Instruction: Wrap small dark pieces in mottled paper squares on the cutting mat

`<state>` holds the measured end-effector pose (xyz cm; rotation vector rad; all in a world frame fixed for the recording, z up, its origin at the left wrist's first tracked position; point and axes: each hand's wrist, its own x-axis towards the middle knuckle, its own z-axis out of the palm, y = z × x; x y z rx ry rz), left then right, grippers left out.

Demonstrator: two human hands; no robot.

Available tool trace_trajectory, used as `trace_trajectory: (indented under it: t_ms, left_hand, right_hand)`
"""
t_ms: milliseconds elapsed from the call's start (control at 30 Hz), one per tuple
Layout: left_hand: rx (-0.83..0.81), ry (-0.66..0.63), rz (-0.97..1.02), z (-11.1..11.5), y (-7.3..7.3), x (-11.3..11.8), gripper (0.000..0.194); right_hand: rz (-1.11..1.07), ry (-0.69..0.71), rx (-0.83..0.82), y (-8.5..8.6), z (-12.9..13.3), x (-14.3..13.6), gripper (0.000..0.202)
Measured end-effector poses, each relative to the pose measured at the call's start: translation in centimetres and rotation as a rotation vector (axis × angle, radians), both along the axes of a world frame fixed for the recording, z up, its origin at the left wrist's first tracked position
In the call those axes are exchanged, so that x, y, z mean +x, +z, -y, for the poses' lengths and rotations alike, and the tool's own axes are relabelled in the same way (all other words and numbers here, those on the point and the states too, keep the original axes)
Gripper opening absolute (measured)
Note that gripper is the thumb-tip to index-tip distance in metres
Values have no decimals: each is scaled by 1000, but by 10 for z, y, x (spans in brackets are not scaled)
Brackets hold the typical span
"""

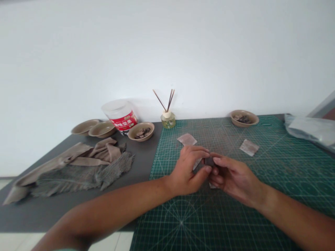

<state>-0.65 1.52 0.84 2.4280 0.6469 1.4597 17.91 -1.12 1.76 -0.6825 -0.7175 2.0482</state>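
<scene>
Both hands meet over the green cutting mat. Between their fingertips is a small dark flat piece; its exact kind does not show. My left hand pinches it from the left with thumb and fingers. My right hand grips it from the right, thumb on top and fingers curled beneath. Around the hands lie small pale square packets: one packet behind my left hand, another packet farther right. Parts of other pale pieces show beneath and between the hands, mostly hidden.
Behind stand a reed diffuser, a bowl of small chips and another such bowl. A clear plastic tub stands by two stacked-looking bowls. A crumpled cloth lies left, a plastic bag right.
</scene>
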Motion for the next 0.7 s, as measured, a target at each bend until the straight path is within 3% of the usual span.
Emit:
trace_trajectory:
  t_ms: [267,700]
  left_hand:
    - [-30,-119,27,-3,0,-1,27]
    - [-129,-125,51,0,-2,0,14]
  right_hand:
    - [-6,15,-44,1,1,-1,22]
    - [15,34,-13,-1,1,-2,24]
